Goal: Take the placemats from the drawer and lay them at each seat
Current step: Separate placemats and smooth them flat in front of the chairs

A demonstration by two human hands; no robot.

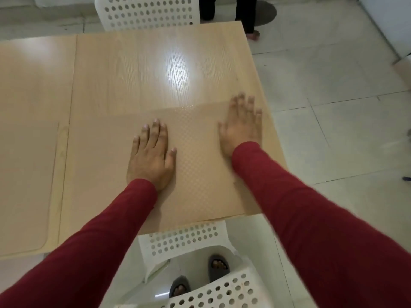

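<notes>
A translucent, rectangular plastic placemat with a fine checkered texture lies flat on the light wood-grain tabletop, at the near right corner. Its near edge runs close along the near edge of the tabletop, and its right edge lies near the right edge. Its far edge shows as a faint line across the tabletop, just short of a bright light reflection.

The left hand rests palm down on the left-centre part of this placemat, fingers extended and close together. Grip: released, flat on the surface. The right hand lies palm down on the right part of the placemat, near the right edge of the tabletop, fingers spread. It is blurred; the grip appears released and flat, holding nothing. Both arms wear dark red long sleeves.

A second translucent placemat with rounded corners lies flat at the near left edge of the tabletop, apart from the first. A straight seam runs across the tabletop from near edge to far edge, between the two placemats.

A white plastic perforated chair stands at the near edge, below the first placemat; two feet in dark slippers are visible through it. A second white perforated chair stands at the far edge. The floor is pale tile.
</notes>
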